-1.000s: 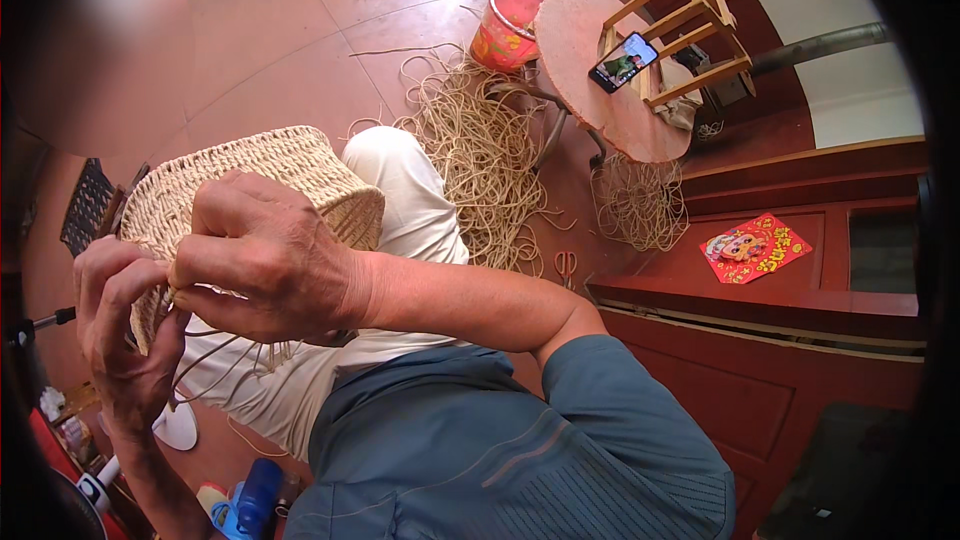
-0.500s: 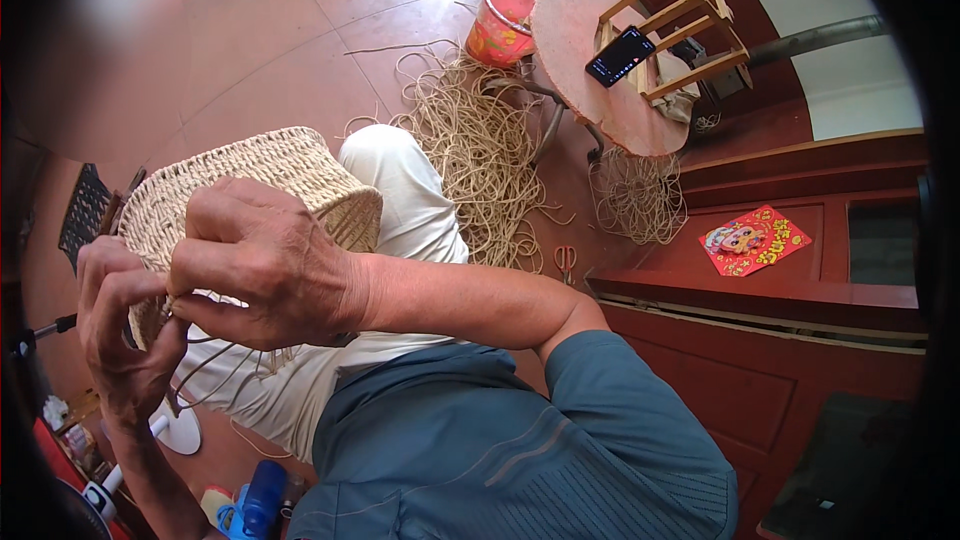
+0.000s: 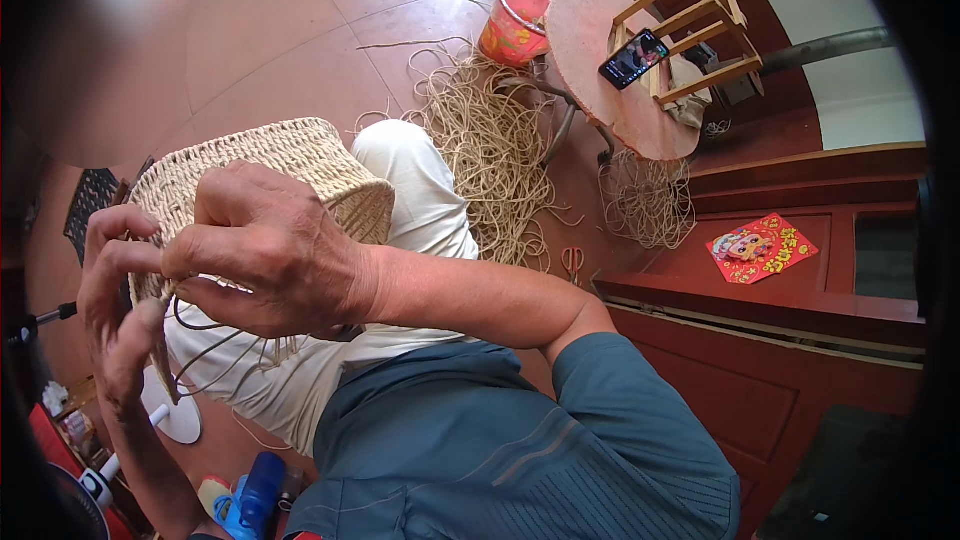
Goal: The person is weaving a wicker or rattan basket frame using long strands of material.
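Observation:
A cream woven cord basket [image 3: 285,148] lies tipped on its side across my lap, against the raised knee in pale trousers. My left hand [image 3: 118,285] is at its near left edge, fingers bent over the rim and thumb below, gripping the weave. Close against it, my right hand [image 3: 270,250] has thumb and fingertips pinched together at the same edge, on a strand of cord. Several loose cord strands [image 3: 208,352] hang from the rim below both hands. The right hand hides much of the basket's near side and the exact pinch point.
Beyond my knee, a tangled heap of cord [image 3: 485,165] covers the floor beside a red bucket [image 3: 515,25]. A round table [image 3: 572,35] holds a phone [image 3: 634,59] and an upturned wooden stool [image 3: 690,40]. Orange-handled scissors [image 3: 571,262] lie on the floor. A blue bottle [image 3: 263,485] stands lower left.
The whole view has shifted slightly. My left thumb has dropped a little from the right fingertips, while both hands stay at the basket's rim. The phone screen shows a different picture.

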`<act>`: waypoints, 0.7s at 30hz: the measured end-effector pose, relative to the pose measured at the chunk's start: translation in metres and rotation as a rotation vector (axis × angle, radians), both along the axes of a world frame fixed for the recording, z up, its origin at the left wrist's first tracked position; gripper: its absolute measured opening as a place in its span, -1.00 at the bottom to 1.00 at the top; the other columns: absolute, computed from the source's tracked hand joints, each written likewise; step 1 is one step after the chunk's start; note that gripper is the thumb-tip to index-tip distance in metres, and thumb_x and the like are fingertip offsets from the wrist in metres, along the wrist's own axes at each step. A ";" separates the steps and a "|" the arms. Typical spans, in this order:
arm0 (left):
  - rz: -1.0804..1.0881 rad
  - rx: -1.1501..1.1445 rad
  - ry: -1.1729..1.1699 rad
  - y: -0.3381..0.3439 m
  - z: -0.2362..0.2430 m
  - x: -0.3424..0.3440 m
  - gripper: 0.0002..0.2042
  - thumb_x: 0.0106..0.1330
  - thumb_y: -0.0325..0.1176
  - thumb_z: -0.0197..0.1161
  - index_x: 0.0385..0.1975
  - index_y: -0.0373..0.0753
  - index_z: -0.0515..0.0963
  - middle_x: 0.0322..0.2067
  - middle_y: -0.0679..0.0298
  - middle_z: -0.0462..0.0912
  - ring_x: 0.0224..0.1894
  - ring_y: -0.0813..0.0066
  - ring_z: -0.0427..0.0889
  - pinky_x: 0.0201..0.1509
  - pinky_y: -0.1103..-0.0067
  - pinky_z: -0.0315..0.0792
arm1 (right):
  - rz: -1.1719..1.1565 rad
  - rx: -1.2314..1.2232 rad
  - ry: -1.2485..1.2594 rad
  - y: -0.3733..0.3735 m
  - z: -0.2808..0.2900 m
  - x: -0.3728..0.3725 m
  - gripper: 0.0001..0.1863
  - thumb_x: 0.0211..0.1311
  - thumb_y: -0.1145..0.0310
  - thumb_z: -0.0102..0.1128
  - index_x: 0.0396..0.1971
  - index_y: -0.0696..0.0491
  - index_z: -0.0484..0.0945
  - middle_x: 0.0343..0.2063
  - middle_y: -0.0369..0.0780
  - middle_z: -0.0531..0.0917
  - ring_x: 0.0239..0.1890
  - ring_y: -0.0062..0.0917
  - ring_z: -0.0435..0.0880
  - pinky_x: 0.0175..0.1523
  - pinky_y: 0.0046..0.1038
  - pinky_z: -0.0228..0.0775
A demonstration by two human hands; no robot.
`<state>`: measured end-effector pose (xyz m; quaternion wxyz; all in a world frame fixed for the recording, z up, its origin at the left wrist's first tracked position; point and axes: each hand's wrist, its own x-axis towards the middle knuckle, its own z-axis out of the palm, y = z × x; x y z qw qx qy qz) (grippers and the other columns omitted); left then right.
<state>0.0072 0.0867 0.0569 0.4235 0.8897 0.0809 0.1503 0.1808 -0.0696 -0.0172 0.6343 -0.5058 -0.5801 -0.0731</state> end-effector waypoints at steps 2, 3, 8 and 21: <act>0.119 0.013 -0.019 -0.003 -0.010 -0.001 -0.70 0.28 -0.27 0.32 -0.08 -0.31 0.62 0.10 0.09 0.50 0.23 0.24 0.50 0.44 0.35 0.29 | 0.014 -0.004 -0.002 0.001 0.000 0.000 -0.84 0.14 0.39 0.53 -0.33 -0.09 0.69 -0.40 -0.27 0.49 -0.34 -0.35 0.58 -0.23 -0.27 0.43; 0.235 0.024 -0.039 -0.004 -0.015 0.000 -0.70 0.37 -0.26 0.26 -0.02 -0.33 0.62 0.17 0.07 0.50 0.30 0.23 0.49 0.51 0.33 0.25 | 0.025 -0.010 -0.006 0.001 -0.001 0.001 -0.85 0.14 0.39 0.53 -0.35 -0.08 0.69 -0.40 -0.28 0.49 -0.33 -0.35 0.58 -0.22 -0.27 0.43; 0.246 0.130 -0.002 0.002 -0.016 0.003 -0.80 0.49 -0.47 0.27 0.04 -0.33 0.59 0.11 0.13 0.55 0.24 0.32 0.54 0.42 0.42 0.34 | 0.020 -0.023 0.006 0.000 0.001 0.000 -0.86 0.14 0.39 0.53 -0.37 -0.06 0.68 -0.39 -0.27 0.49 -0.32 -0.33 0.58 -0.20 -0.26 0.44; 0.137 0.230 -0.047 -0.018 0.007 0.016 -0.89 0.36 -0.59 0.45 -0.19 -0.28 0.70 -0.30 0.26 0.64 -0.29 0.40 0.65 -0.22 0.50 0.49 | 0.013 -0.113 -0.096 -0.003 0.006 0.009 -0.83 0.08 0.44 0.60 -0.33 -0.05 0.76 -0.50 -0.29 0.50 -0.42 -0.41 0.51 -0.31 -0.32 0.37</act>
